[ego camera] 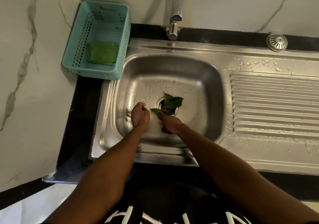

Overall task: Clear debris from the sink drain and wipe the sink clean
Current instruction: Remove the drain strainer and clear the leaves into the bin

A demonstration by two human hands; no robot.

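Note:
Inside the wet steel sink [172,68], green leaves [172,101] lie piled over the drain [161,103], with a purplish scrap beneath them. My right hand [170,124] pinches one green leaf [155,110] at the drain's near-left edge. My left hand [140,114] is a loose fist resting on the basin floor just left of the drain, with nothing visible in it. A folded green cloth [102,53] lies in the teal basket [82,34] on the counter's back left.
A chrome tap [176,16] stands behind the basin. The ribbed draining board [274,103] stretches right, dotted with water. A round metal strainer [277,41] rests on the black counter at the back right. Marble walls close in the left and back.

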